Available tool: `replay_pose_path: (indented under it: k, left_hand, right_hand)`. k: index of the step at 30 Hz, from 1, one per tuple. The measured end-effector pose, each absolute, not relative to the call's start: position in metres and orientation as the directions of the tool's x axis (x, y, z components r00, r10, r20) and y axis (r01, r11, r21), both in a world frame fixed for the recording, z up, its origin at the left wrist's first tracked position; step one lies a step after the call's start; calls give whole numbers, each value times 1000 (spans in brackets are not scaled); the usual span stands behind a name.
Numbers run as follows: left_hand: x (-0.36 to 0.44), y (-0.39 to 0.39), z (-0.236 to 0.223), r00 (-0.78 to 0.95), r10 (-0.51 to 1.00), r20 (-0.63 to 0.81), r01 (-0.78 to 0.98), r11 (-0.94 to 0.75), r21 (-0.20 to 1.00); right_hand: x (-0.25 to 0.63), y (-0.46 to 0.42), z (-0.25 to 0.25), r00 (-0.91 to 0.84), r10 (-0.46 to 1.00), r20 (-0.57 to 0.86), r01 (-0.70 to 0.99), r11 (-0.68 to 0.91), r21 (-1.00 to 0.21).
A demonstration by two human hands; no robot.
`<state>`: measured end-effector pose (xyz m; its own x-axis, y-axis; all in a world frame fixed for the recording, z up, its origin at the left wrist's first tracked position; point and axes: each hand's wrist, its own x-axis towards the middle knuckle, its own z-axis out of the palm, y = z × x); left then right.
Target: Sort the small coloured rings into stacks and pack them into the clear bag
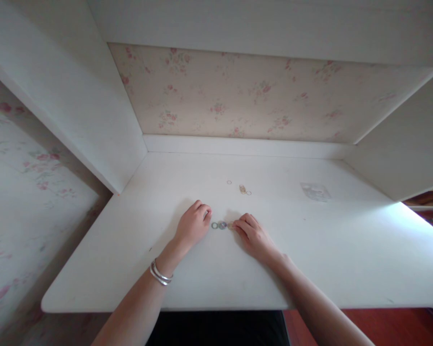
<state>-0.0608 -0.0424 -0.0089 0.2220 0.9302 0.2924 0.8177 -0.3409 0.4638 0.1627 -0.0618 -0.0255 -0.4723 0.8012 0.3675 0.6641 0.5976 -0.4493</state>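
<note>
Three small round pieces lie in a row on the white desk between my hands. At the left of the row is a grey-green ring (214, 225), and in the middle a darker, shiny disc-like ring (222, 225). A gold-coloured ring (230, 226) is at the right, partly covered by the fingertips of my right hand (253, 236), which are closed on it. My left hand (194, 222) rests just left of the row with its fingers curled inward; whether anything is inside them is hidden.
Farther back on the white desk (130, 274) are a small cluster of thin gold rings (242, 190), a ring close beside it (248, 193) and a separate thin ring (229, 182). A clear plastic bag (315, 191) lies at the right. White panels (108, 120) bound the desk's sides.
</note>
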Motion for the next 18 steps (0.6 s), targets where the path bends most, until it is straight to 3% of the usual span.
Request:
replay_pose_path:
  k: [9,18]
  left_hand:
    - [-61,-41,-11,214,929,303,809,-343,477]
    - [-32,-32,-3,298,906,299,744,-417,522]
  right_hand:
    - [164,-60,-25,-498,791,356,641,612,-463]
    - [178,-54,-25,-141,886,442,663,416,-622]
